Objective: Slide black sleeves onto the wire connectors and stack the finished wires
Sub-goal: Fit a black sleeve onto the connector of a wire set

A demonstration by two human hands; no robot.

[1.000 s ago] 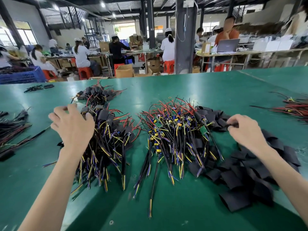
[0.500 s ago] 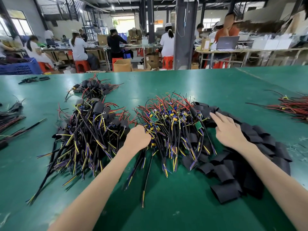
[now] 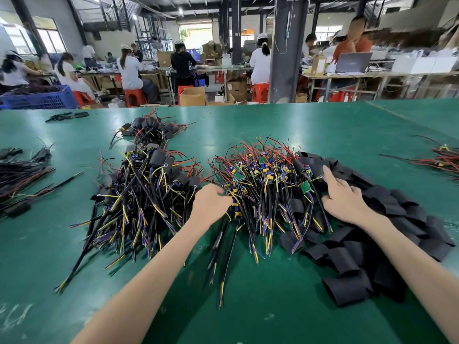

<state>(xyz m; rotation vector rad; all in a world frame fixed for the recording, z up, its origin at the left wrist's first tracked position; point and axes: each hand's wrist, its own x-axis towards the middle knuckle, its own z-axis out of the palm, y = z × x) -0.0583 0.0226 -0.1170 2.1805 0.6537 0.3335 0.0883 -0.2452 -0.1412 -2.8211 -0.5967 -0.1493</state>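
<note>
The pile of unsleeved wires (image 3: 260,184) lies mid-table (image 3: 273,306). The heap of black sleeves (image 3: 387,219) touches it at 3 o'clock, and the stack of finished wires (image 3: 139,194) is at 9 o'clock. The left hand (image 3: 211,202) curls its fingers into the pile's 8 o'clock edge; whether it holds a wire I cannot tell. The right hand (image 3: 345,199) rests on the sleeves with fingers extended, holding nothing.

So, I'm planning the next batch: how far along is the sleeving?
Done: a sleeved pile lies on the left. In hand: the left hand pinches at the unsleeved pile; the right hand, open, reaches the loose sleeves. Left: that whole middle pile.
</note>
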